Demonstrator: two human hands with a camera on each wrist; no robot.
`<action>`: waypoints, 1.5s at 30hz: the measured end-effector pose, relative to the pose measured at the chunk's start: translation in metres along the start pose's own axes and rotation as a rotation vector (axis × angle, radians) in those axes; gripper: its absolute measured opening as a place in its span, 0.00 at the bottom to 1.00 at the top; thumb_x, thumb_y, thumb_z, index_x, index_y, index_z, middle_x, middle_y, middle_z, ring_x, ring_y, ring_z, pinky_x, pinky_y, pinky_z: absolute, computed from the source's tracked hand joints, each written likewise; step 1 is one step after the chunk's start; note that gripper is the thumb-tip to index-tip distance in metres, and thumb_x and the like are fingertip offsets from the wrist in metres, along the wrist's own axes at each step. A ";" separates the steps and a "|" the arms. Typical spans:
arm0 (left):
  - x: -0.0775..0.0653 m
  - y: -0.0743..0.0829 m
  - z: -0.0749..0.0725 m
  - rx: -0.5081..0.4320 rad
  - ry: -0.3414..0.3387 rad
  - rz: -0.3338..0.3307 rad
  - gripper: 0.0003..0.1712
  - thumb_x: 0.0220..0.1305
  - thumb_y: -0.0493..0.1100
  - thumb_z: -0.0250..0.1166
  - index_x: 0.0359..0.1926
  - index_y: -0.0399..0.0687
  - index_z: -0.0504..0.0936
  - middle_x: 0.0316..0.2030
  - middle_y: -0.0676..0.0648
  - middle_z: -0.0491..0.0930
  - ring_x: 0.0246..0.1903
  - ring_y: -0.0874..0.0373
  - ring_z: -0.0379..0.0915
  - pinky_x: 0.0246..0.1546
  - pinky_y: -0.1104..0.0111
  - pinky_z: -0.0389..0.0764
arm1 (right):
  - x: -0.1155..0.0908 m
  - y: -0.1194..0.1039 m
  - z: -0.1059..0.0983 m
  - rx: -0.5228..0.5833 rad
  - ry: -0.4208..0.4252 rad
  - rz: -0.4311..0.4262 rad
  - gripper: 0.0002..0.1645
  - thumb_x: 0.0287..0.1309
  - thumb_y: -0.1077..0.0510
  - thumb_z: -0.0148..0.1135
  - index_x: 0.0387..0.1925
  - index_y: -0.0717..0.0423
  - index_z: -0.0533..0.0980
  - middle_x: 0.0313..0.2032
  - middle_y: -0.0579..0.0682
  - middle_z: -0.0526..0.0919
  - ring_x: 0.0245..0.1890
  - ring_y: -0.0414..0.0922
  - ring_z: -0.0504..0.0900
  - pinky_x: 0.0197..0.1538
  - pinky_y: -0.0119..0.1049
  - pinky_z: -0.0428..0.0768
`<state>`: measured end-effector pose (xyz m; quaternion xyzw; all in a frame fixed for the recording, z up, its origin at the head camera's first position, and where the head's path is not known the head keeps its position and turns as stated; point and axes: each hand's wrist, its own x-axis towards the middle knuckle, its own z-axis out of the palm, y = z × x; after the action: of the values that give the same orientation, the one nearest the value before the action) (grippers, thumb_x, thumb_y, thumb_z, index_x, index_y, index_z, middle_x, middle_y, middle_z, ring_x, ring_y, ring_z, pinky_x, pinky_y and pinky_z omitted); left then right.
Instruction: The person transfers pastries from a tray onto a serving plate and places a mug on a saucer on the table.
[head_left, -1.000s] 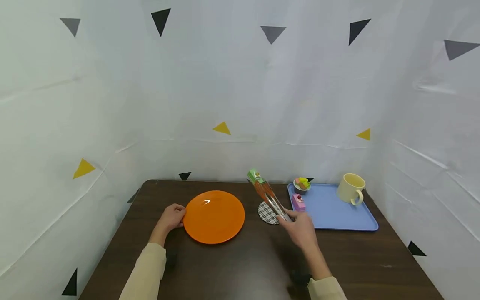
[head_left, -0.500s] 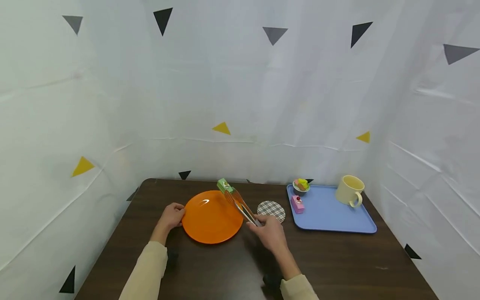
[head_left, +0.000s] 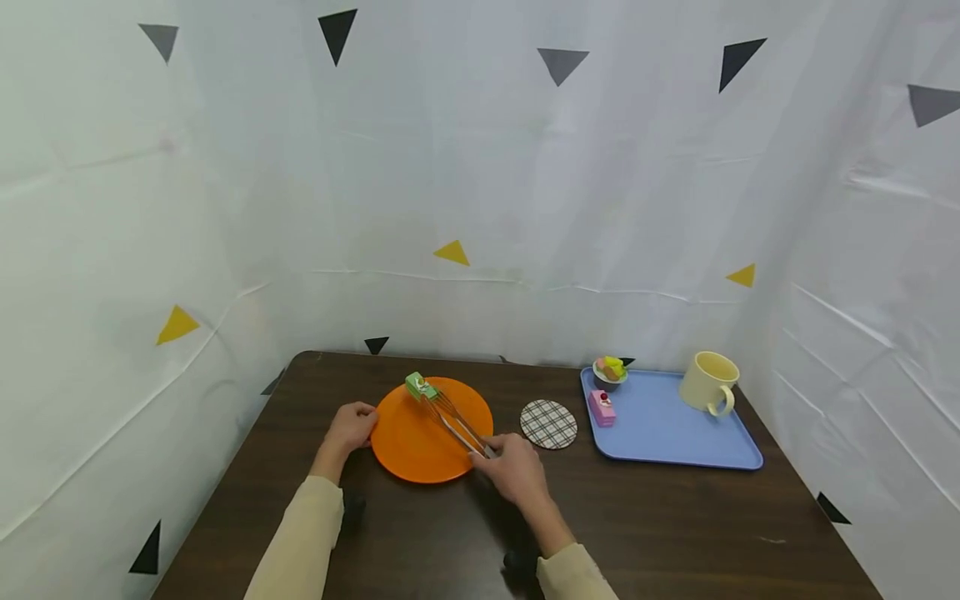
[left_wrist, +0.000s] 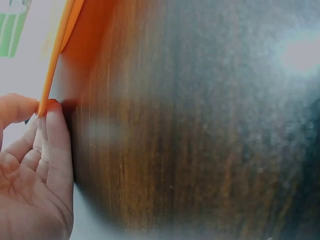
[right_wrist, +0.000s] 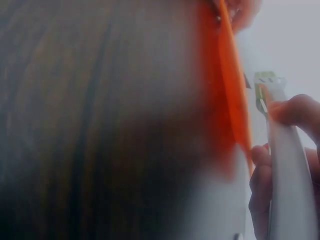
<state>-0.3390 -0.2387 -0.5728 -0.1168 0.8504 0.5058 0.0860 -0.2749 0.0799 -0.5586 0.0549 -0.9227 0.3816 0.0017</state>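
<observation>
In the head view, my left hand [head_left: 351, 427] pinches the left rim of an orange plate [head_left: 401, 446], which lies on the dark wooden table. The left wrist view shows the thumb above the plate's edge and fingertips beneath it. My right hand [head_left: 516, 471] grips metal tongs [head_left: 467, 433] near their rear end. Between the tongs' tips is a small green toy cake [head_left: 420, 386] with a light topping, over the plate's far left part. A gap between cake and plate shows in the right wrist view, where the tongs [right_wrist: 290, 185] and my right hand are partly cut off.
Right of the plate lies a round checked coaster [head_left: 548, 424]. Further right, a blue tray [head_left: 675, 437] carries a yellow mug [head_left: 707, 383], a pink toy cake [head_left: 602, 408] and a small dark cup with colourful toy food [head_left: 610, 372]. A white curtain-like sheet surrounds the table.
My right hand has carried the tongs and green cake leftward, from above the coaster to over the plate, and lower. The left hand has stayed at the plate's rim.
</observation>
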 end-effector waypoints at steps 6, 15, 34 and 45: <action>0.002 0.000 0.001 -0.019 0.003 -0.010 0.24 0.82 0.46 0.56 0.67 0.33 0.79 0.57 0.33 0.80 0.39 0.53 0.80 0.36 0.71 0.86 | 0.000 -0.002 0.005 -0.041 0.002 -0.001 0.27 0.61 0.41 0.77 0.55 0.53 0.90 0.44 0.51 0.91 0.28 0.45 0.77 0.31 0.39 0.75; 0.001 0.004 0.003 -0.039 0.023 -0.018 0.23 0.81 0.45 0.57 0.65 0.33 0.81 0.52 0.36 0.81 0.38 0.54 0.80 0.34 0.70 0.85 | 0.003 -0.006 0.004 -0.085 -0.015 0.042 0.27 0.61 0.40 0.78 0.57 0.49 0.89 0.45 0.50 0.92 0.27 0.45 0.76 0.29 0.38 0.74; -0.005 0.004 0.008 -0.048 0.047 -0.007 0.23 0.78 0.43 0.57 0.65 0.32 0.81 0.55 0.34 0.82 0.39 0.53 0.81 0.34 0.71 0.85 | -0.002 -0.008 0.002 -0.056 -0.034 0.083 0.37 0.58 0.37 0.79 0.63 0.52 0.85 0.42 0.51 0.88 0.28 0.47 0.76 0.29 0.38 0.74; -0.002 -0.002 0.003 -0.087 0.067 0.005 0.23 0.79 0.43 0.58 0.64 0.32 0.81 0.52 0.35 0.82 0.37 0.55 0.80 0.33 0.71 0.84 | -0.016 0.000 -0.019 0.048 0.044 0.049 0.37 0.57 0.42 0.79 0.65 0.54 0.84 0.51 0.54 0.89 0.40 0.49 0.80 0.46 0.48 0.83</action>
<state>-0.3363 -0.2360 -0.5751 -0.1351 0.8303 0.5382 0.0512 -0.2600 0.0951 -0.5460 0.0242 -0.9141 0.4047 0.0114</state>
